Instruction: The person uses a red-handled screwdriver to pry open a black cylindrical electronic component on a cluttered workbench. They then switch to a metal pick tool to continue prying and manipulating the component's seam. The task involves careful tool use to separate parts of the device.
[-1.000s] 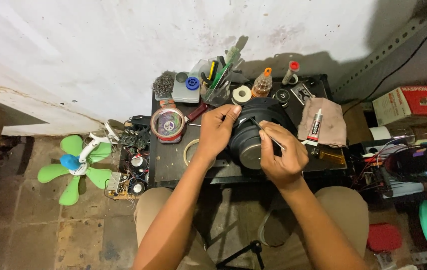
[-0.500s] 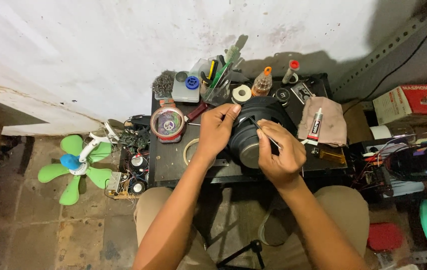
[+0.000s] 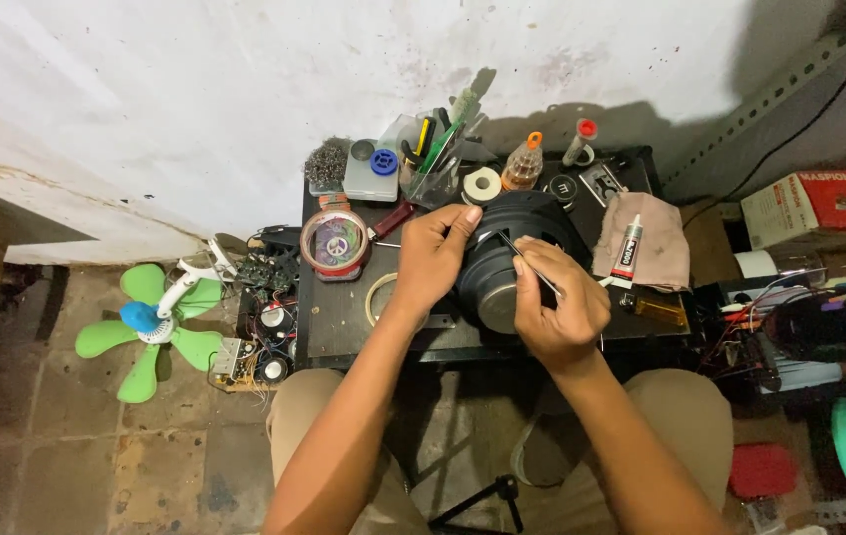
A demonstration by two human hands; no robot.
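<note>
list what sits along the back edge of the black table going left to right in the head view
steel wool pad → grey box with a blue cap → clear cup of tools → white tape roll → amber bottle with an orange cap → red-capped tube

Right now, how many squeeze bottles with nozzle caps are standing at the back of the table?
2: an amber bottle with an orange cap behind the black speaker, and a clear bottle with a red cap to its right. Others may be hidden among the clutter.
</note>
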